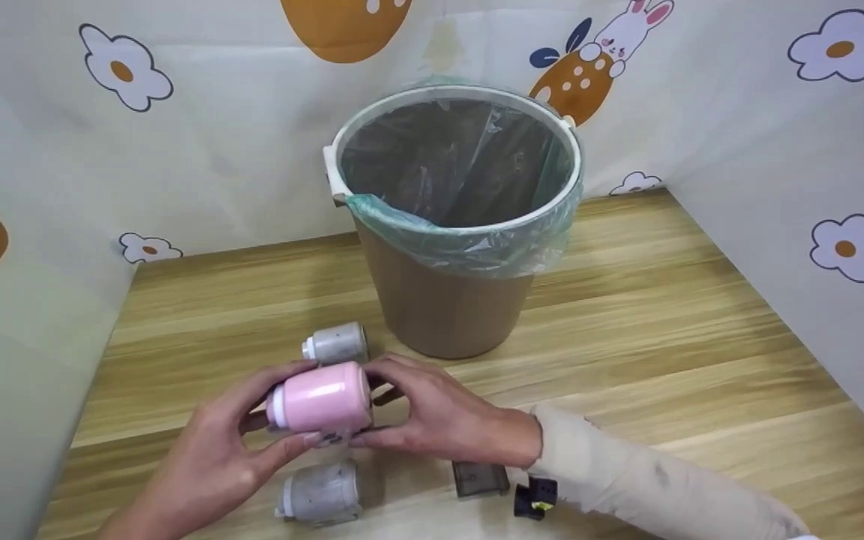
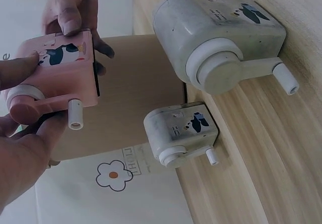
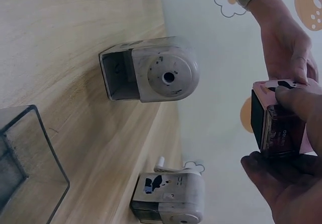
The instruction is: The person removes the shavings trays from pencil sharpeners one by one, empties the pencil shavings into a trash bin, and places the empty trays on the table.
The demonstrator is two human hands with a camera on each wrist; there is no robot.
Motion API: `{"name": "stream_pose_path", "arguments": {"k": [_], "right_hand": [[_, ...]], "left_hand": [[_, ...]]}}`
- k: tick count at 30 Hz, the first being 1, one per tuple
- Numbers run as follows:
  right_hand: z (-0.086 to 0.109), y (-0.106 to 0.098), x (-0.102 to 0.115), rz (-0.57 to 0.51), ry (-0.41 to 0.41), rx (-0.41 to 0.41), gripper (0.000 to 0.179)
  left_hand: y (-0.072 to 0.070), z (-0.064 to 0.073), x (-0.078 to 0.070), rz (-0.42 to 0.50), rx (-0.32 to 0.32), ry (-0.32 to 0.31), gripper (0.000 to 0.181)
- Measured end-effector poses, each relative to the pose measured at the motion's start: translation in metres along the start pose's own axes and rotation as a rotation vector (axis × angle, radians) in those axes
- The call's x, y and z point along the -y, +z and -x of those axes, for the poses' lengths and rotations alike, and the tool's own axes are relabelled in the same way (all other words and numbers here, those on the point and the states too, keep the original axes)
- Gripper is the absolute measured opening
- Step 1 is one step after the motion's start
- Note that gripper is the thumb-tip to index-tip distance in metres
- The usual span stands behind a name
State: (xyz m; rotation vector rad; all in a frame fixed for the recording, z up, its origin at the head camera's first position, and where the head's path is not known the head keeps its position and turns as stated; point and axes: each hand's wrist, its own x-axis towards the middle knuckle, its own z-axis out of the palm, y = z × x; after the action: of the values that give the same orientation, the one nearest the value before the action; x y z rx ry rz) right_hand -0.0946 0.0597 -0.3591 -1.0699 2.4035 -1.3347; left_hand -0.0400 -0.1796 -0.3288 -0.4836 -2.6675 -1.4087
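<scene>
Both hands hold a pink hand-crank pencil sharpener [image 1: 327, 397] above the wooden table. My left hand [image 1: 211, 450] grips it round the crank end, thumb on one side and fingers on the other. At the opposite end, my right hand [image 1: 439, 412] pinches it between thumb and fingers. A dark see-through shavings drawer [image 3: 282, 133] sits in this end. Two grey-white pencil sharpeners stand on the table, one farther away [image 1: 338, 343] and one nearer [image 1: 323, 493]. The nearer sharpener [image 3: 168, 73] has a vacant drawer slot. Dark smudges mark my right fingers [image 3: 266, 171].
A brown bin [image 1: 454, 315] with a pale green plastic liner [image 1: 477, 251] stands behind the hands. A loose see-through drawer [image 1: 481, 478] lies on the table [image 1: 664, 330] below the right wrist. Patterned sheeting [image 1: 229, 135] walls the back and sides.
</scene>
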Motion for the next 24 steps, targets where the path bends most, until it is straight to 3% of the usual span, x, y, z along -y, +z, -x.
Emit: {"name": "stream_pose_path", "arguments": {"k": [8,10,13,18,24], "right_hand": [[0.001,0.0,0.0,-0.033,0.032,-0.016,0.061],[0.001,-0.001,0.0,-0.034,0.042,-0.016,0.061],[0.001,-0.002,0.0,-0.03,0.047,-0.025,0.062],[0.002,-0.004,0.0,-0.063,0.03,-0.043,0.062],[0.005,-0.005,-0.002,-0.086,0.005,-0.054,0.06]], "left_hand": [[0.0,-0.002,0.001,-0.054,0.018,0.059,0.063],[0.002,-0.002,0.001,-0.068,0.016,0.024,0.066],[0.005,-0.003,0.002,-0.077,-0.021,0.01,0.068],[0.012,-0.004,0.003,-0.067,-0.113,0.119,0.066],[0.013,-0.004,0.001,-0.053,-0.112,0.129,0.064]]}}
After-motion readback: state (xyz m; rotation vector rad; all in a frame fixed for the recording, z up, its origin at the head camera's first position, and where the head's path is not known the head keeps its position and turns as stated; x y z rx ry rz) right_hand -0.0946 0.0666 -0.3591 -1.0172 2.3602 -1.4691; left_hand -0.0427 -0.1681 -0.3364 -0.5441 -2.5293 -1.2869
